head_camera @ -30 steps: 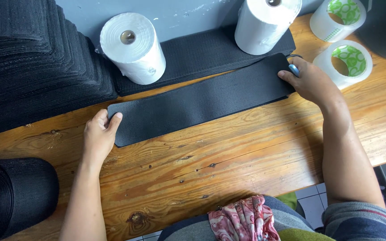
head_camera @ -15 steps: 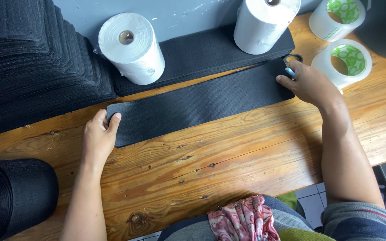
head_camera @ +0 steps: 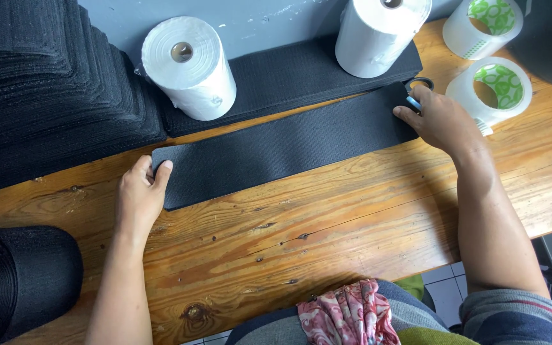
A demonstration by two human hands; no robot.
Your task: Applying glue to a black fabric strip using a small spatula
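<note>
Table (head_camera: 365, 211): worn wooden planks with knots and visible grain, running left to right.
Stack (head_camera: 39, 83): tall pile of black, coarse-textured sheets at far left, edges stepped.
Black strip (head_camera: 282, 144): long, flat rectangle of matte, finely textured fabric lying on the table; its long axis runs left to right, the right end tilted slightly away from the person.
Black roll (head_camera: 20, 281): wound webbing, lower left corner.
White rolls (head_camera: 190, 67): two cylinders of white film standing behind the strip.
Tape rolls (head_camera: 496, 89): two clear rings, upper right.
Left hand (head_camera: 138, 195): fingers together, thumb pressing the strip's left end.
Right hand (head_camera: 442, 121): fingers curled on the right end, gripping blue-handled scissors (head_camera: 415, 96).
</note>
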